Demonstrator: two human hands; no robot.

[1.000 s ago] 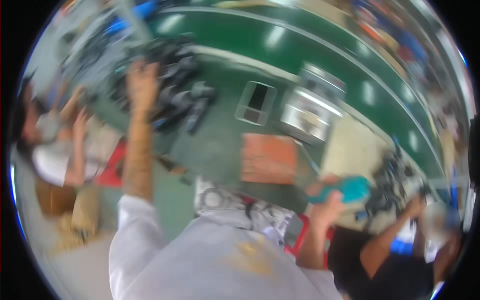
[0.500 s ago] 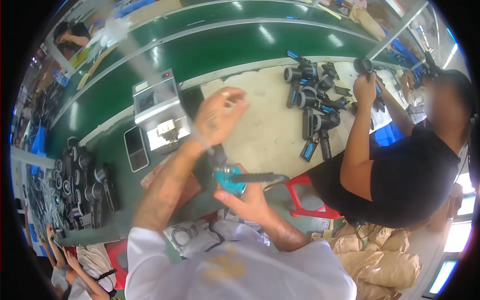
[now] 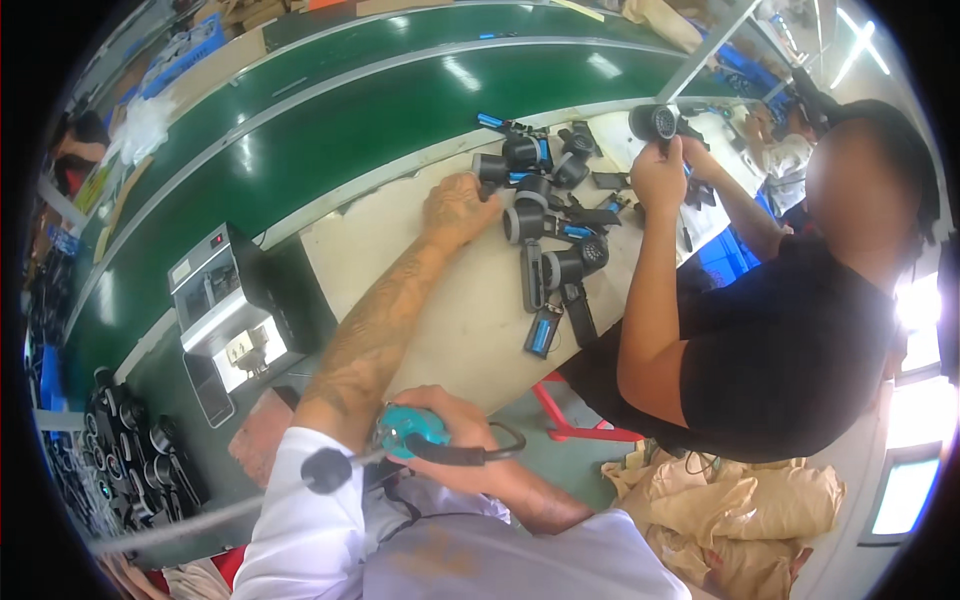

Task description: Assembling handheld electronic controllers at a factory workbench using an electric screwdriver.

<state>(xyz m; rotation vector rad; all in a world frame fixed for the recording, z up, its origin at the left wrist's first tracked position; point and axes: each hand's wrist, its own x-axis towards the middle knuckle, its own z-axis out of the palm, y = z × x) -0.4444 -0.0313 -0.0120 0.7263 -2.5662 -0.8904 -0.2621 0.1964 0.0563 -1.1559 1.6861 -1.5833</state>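
My left hand (image 3: 461,212) is stretched far over the pale table, fingers curled onto the dark part of a black handheld device (image 3: 489,167) at the near-left edge of a pile. The fingertips are partly hidden behind the hand. Close to my body, my right hand (image 3: 455,432) is wrapped around a teal electric screwdriver (image 3: 412,431) with a thick black cord (image 3: 450,455). A dark round piece (image 3: 327,470) and a blurred grey line run from the tool to the lower left. Several black devices with round heads and blue strips make up the pile (image 3: 565,225).
A silver machine (image 3: 230,310) with a white block stands left, a flat dark-screened device (image 3: 207,390) beside it. More black devices (image 3: 130,440) lie far left. A co-worker in black (image 3: 770,370) sits right, holding a similar device. Brown paper bundles (image 3: 730,500) and a red stool (image 3: 570,425) are below.
My left hand has reached away to the right and met the pile. My right hand has moved lower with the screwdriver. The view has swung right, and the tool's line now runs lower left.
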